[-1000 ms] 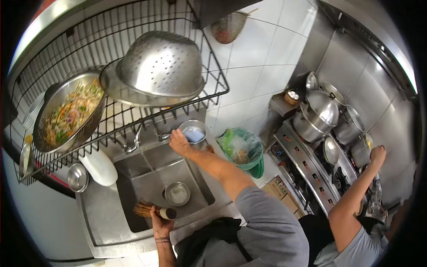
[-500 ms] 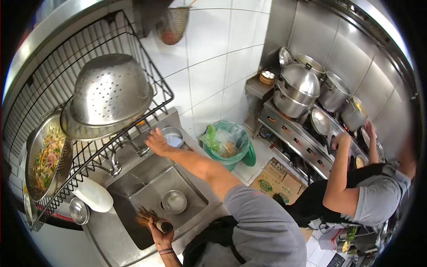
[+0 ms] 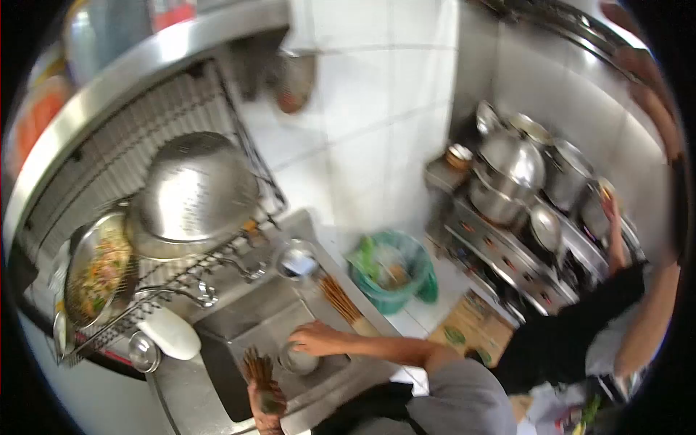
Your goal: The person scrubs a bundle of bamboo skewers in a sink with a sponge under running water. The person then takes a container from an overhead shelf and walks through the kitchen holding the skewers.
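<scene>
Right hand (image 3: 319, 339) just moved from beside the tap lever (image 3: 251, 272) down to the metal bowl (image 3: 299, 362) in the sink (image 3: 250, 328), so the action's probably shifted there. Fingers half-curled by its rim, too blurry to tell if gripping. Left hand (image 3: 258, 407) is wrapped around a stick brush (image 3: 258, 368), left of the bowl.

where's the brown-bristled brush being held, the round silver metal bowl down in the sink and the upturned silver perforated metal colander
Brown-bristled brush (image 3: 259, 367): head view, on its bristles.
Round silver metal bowl (image 3: 298, 363): head view, on its visible inner part.
Perforated metal colander (image 3: 194, 194): head view, on its rounded side.
</scene>
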Action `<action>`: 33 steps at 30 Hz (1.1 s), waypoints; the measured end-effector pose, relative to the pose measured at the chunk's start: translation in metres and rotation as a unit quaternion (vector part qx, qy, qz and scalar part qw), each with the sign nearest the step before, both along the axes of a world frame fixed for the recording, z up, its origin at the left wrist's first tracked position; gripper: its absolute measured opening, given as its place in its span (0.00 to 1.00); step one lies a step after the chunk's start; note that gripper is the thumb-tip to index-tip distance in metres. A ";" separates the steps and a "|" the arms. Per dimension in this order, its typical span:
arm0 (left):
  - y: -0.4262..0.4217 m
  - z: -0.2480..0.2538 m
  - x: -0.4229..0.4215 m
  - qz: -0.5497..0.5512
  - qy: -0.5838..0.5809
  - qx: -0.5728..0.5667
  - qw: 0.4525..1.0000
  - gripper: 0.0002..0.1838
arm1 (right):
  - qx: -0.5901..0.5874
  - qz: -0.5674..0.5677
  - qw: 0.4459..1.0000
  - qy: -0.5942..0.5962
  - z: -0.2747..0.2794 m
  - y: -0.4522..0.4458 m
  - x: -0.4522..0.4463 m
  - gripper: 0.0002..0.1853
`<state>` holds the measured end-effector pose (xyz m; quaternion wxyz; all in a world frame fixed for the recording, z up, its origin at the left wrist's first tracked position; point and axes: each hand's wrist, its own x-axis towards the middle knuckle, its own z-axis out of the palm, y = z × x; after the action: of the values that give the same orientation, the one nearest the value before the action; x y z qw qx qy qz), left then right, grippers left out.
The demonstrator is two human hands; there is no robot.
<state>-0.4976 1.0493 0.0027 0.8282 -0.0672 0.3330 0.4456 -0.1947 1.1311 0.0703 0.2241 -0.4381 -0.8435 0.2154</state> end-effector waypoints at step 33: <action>-0.064 -0.024 -0.030 0.097 0.023 0.081 0.992 0.31 | -0.259 0.736 0.561 0.276 0.395 -0.132 -0.086 0.45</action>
<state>-0.5273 0.9857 -0.0212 0.7760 -0.0215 0.3072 0.5505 -0.2807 0.9988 0.4652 0.0869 0.3769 -0.6779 0.6252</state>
